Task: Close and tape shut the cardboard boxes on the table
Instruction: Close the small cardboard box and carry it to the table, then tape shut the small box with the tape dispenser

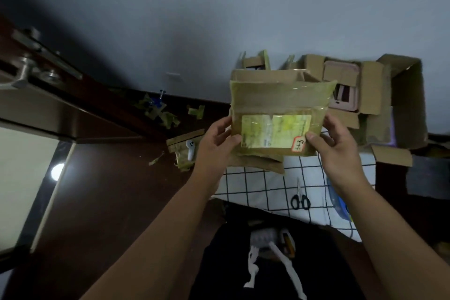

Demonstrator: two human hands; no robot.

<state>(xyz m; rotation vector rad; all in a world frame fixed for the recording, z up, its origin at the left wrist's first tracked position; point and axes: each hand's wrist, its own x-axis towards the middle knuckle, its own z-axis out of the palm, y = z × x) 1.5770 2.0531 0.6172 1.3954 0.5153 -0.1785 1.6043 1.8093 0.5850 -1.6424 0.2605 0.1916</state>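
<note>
Open cardboard boxes (379,95) crowd the upper right of the frame. At lower centre, scissors (300,198) lie on the checked cloth (255,187), with bare cloth to their left. Tape scraps (160,112), apparently, litter the dark floor at centre left.

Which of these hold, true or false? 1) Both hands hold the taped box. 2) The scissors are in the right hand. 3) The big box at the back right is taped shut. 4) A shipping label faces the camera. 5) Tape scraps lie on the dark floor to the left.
1) Both the left hand and the right hand hold the taped cardboard box: true.
2) False. The scissors lie on the checked tablecloth, in neither hand.
3) False. The large cardboard box at the back right stands open, flaps spread.
4) The yellowish shipping label on the held box faces the camera: true.
5) Tape scraps lie on the dark surface to the left: true.
</note>
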